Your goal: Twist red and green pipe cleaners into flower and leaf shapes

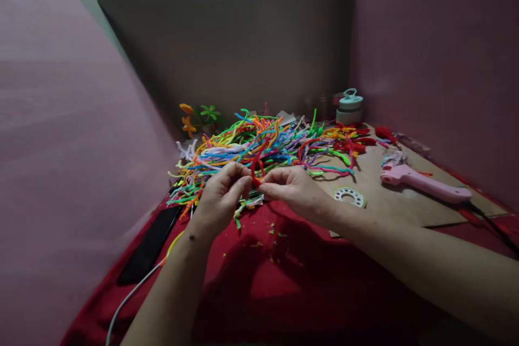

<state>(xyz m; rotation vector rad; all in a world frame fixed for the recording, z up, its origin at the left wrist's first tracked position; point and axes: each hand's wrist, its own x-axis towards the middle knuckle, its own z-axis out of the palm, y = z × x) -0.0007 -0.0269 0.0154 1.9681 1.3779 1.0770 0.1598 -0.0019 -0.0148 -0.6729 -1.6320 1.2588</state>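
Observation:
My left hand (222, 194) and my right hand (288, 188) meet over the red cloth (284, 275), fingers pinched together. Between them they grip a red pipe cleaner (257, 166) that loops upward from the fingertips. Just behind the hands lies a big tangled pile of pipe cleaners (263, 143) in many colours. Small trimmed bits (247, 206) are scattered beneath the hands.
A pink glue gun (421, 183) and a white ring-shaped disc (348, 195) lie on a cardboard sheet (405, 205) at right. A small lidded jar (350, 108) stands at the back. Orange and green pipe-cleaner flowers (198, 118) sit back left. A black phone (151, 244) with a cable lies left. Pink walls close both sides.

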